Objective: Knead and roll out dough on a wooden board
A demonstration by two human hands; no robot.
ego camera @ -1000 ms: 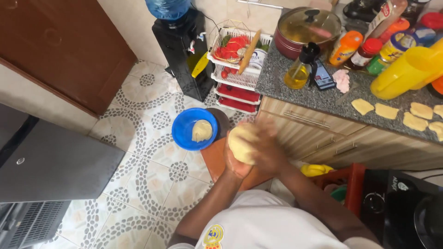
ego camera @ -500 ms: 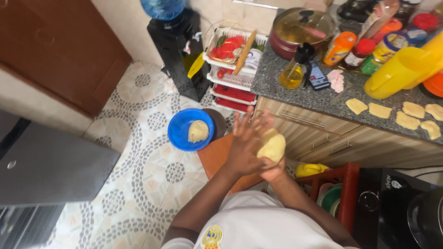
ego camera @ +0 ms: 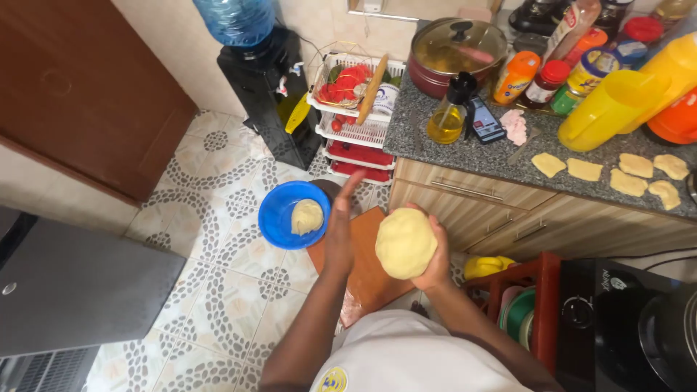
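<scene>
Dough disc in right hand, beside open left hand.

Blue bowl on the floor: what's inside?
The blue bowl holds one pale lump of dough toward its right side; the rest of the inside shows bare blue. Whatever lies beneath the lump is covered.

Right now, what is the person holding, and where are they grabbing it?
A ball of dough, cupped from its underside and right side by the right hand. The left hand is open beside it, holding nothing.
</scene>
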